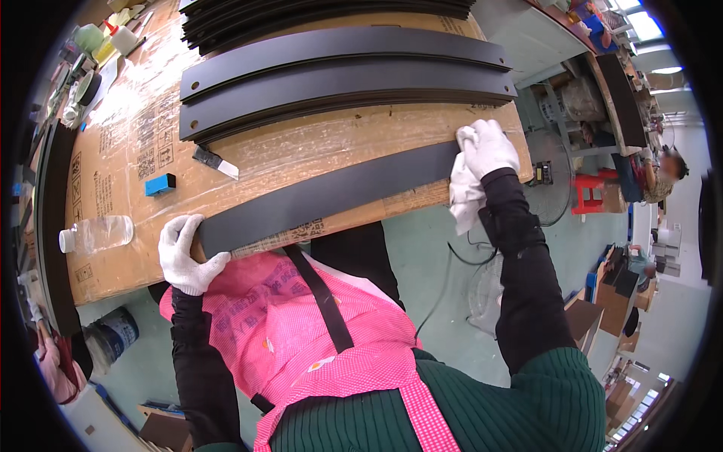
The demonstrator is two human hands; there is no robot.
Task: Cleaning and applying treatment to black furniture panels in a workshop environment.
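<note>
A long dark grey strip (331, 190) lies slantwise along the near edge of the cardboard-covered table (301, 143). My left hand (185, 256), in a white glove, grips the strip's left end, thumb at the near edge and fingers by the end. Bunched in my white-gloved right hand (488, 149) is a white cloth (465, 197), which hangs over the table edge. This hand presses the cloth on the strip's right end, hiding that end. Behind the strip are stacked dark panels (346, 75) with a hole near each end.
A scraper blade (217, 161), a blue block (160, 184) and a clear bottle (104, 233) lie on the left. Glue bottles (120, 38) stand at the far left. More dark panels (324, 13) are piled at the back. A fan (548, 177) stands off the table's right side.
</note>
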